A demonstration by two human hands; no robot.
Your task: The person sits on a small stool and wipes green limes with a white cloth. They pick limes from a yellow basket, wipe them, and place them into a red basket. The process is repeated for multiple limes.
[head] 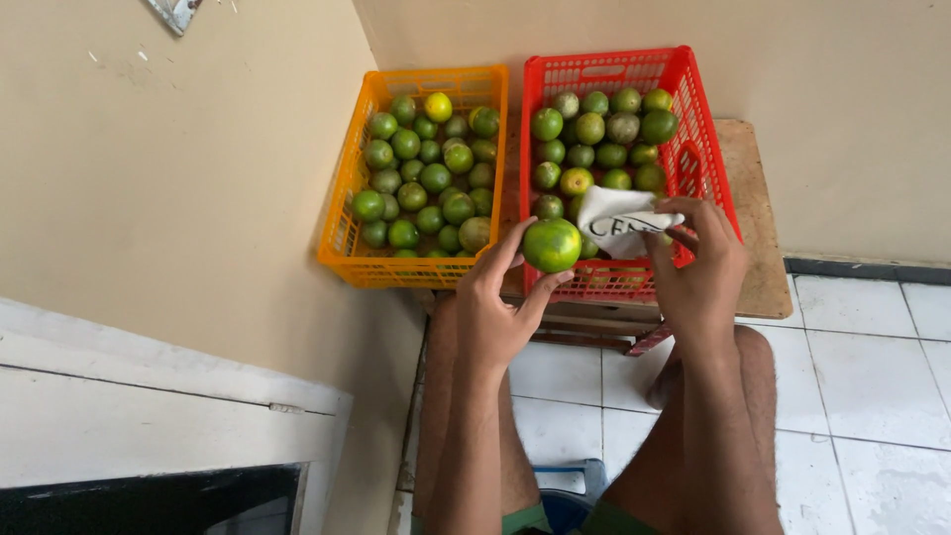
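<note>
My left hand [498,309] holds a green citrus fruit [552,245] by its fingertips, just in front of the red crate [698,129]. My right hand [701,266] grips a white cloth [616,218] with dark print, which lies over the near part of the fruit inside the red crate. That crate holds several green and yellowish citrus fruits [591,127]. To its left stands an orange crate [349,198], also filled with several green citrus fruits [432,178]. The held fruit and the cloth sit close together, almost touching.
Both crates rest on a low wooden platform [745,198] pushed into the corner of beige walls [178,168]. White floor tiles [862,376] spread to the right. My bare knees are below the hands. A white ledge [149,396] is at the lower left.
</note>
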